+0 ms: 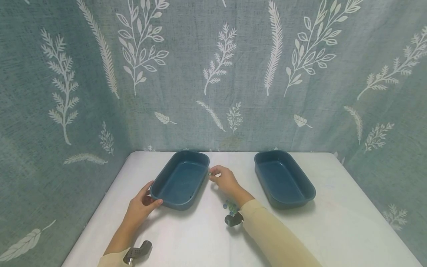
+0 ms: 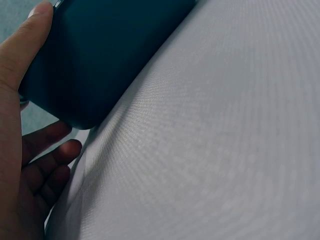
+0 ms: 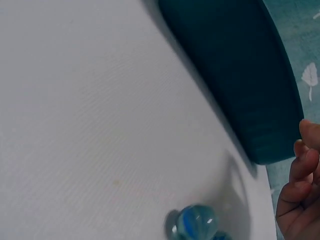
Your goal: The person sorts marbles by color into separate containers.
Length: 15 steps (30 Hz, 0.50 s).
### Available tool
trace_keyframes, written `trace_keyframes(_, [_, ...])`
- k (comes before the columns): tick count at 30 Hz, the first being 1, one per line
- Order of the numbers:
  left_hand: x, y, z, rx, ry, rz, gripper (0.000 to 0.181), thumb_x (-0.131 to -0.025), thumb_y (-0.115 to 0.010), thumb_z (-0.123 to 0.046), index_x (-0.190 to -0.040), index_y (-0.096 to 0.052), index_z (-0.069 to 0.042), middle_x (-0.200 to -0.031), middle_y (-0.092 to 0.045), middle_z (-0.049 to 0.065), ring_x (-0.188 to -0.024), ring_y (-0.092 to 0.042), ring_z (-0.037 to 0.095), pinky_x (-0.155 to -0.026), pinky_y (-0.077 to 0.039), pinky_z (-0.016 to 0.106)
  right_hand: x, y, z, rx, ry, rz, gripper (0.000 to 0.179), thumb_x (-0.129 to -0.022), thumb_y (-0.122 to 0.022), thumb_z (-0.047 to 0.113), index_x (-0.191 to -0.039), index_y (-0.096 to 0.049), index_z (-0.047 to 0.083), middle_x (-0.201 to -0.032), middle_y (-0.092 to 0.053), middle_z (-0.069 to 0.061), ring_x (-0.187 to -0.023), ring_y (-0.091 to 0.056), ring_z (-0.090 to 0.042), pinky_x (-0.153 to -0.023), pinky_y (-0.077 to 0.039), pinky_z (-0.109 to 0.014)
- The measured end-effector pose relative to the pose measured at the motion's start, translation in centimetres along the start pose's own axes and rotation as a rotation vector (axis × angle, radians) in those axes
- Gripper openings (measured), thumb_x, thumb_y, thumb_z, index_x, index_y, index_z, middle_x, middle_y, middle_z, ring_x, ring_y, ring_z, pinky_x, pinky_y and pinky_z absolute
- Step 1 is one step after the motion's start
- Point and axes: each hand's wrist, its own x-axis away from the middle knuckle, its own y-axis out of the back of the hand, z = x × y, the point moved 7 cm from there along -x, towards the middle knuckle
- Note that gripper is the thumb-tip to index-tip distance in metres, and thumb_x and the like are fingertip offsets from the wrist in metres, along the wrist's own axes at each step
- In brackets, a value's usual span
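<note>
My left hand (image 1: 139, 207) holds the near left corner of a dark blue tray (image 1: 176, 181). The thumb (image 2: 32, 42) lies on its rim, while other fingers curl by the corner below. Beside the far right rim of this tray, my right hand (image 1: 227, 181) pinches a small glass marble (image 1: 210, 173) between thumb and fingertips. Under the right wrist lie several blue and green glass marbles (image 1: 230, 206) on the white table, partly covered by the wrist camera. One clear marble with a blue swirl (image 3: 198, 221) shows close up in the right wrist view.
A second dark blue tray (image 1: 283, 178) stands to the right of my right forearm. White cloth (image 1: 197, 237) covers the table. A grey-green patterned curtain (image 1: 186, 122) rises at the back and both sides.
</note>
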Motion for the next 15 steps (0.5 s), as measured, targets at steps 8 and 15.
trace_keyframes(8, [-0.1,0.1,0.0,-0.002,0.002,-0.007,0.088,-0.082,-0.076,-0.048,-0.152,-0.032,-0.017,-0.129,-0.056,0.021,-0.098,-0.060,0.028,-0.085,-0.047,0.052,-0.7,-0.2,1.1,-0.022,0.030,0.012,0.020,-0.091,-0.070,0.018,-0.110,-0.066,0.013,-0.098,-0.065,0.003,-0.089,-0.060,-0.018,-0.072,-0.050,-0.033])
trace_keyframes(15, [0.0,0.0,0.1,0.003,-0.004,-0.009,0.087,-0.082,-0.077,-0.046,-0.152,-0.033,-0.017,-0.127,-0.057,0.020,-0.097,-0.060,0.028,-0.086,-0.046,0.053,-1.5,-0.6,1.0,-0.040,0.047,0.004,0.019,-0.091,-0.070,0.018,-0.109,-0.067,0.012,-0.094,-0.065,0.003,-0.086,-0.061,-0.016,-0.070,-0.050,-0.032])
